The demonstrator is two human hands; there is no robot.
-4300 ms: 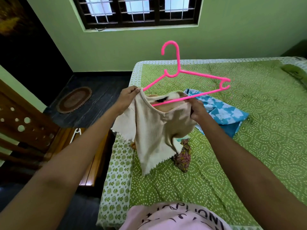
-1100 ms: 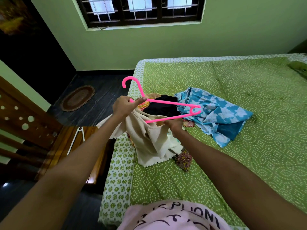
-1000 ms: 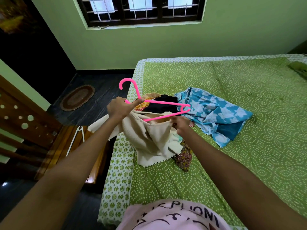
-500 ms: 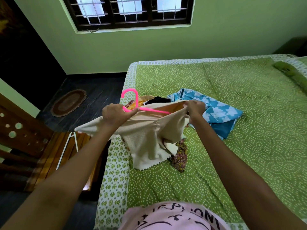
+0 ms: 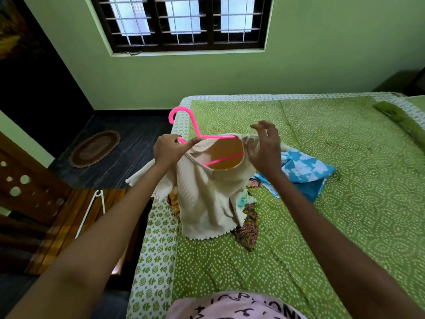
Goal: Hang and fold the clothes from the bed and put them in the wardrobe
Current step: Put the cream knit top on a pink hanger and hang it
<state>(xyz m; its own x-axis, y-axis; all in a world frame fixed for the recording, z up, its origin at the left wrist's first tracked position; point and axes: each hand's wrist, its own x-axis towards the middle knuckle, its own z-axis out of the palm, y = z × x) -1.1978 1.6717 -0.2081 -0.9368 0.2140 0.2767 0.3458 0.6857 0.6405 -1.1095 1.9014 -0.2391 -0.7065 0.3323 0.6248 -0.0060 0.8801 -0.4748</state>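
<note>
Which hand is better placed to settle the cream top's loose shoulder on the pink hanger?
Right. The right hand pinches the cream top at the shoulder over the pink hanger's far end; the left hand grips the hanger's neck, steadying it.

Most of the pink plastic hanger [image 5: 184,122] is hidden inside the cream ribbed top [image 5: 207,192], only its hook and bits of bar showing. The top covers much of the heap of patterned clothes [image 5: 247,226] on the bed, so I cannot tell the garments apart. The frame's bottom edge cuts the print on the person's pink shirt [image 5: 234,307].
</note>
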